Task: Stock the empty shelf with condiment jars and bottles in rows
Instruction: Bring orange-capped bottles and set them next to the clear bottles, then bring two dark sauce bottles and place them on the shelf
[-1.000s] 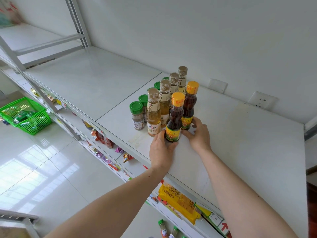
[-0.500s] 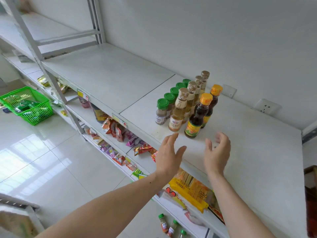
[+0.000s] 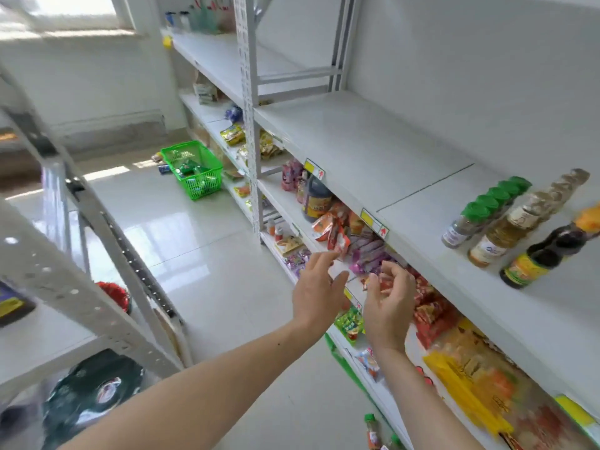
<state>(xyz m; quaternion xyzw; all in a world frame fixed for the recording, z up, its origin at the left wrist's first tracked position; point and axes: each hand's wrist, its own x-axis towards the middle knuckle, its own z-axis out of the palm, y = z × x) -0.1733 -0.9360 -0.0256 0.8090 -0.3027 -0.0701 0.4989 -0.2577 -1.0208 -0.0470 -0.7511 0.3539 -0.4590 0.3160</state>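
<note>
Grip: your left hand [image 3: 319, 292] is empty, fingers loosely spread; your right hand [image 3: 388, 298], centre frame, is empty too, fingers loosely curled. Stock source, likely: green plastic mesh basket [image 3: 193, 168] on the glossy white tiled floor [image 3: 207, 254], left of centre. Stock placed: green-capped glass jars [image 3: 487, 207], pale amber bottles [image 3: 519, 222] and dark orange-capped sauce bottles [image 3: 545, 251], three rows at right on the white metal shelf [image 3: 373, 151]. Risk: front bottles stand near the edge; a careless sleeve or hasty placement could topple them.
</note>
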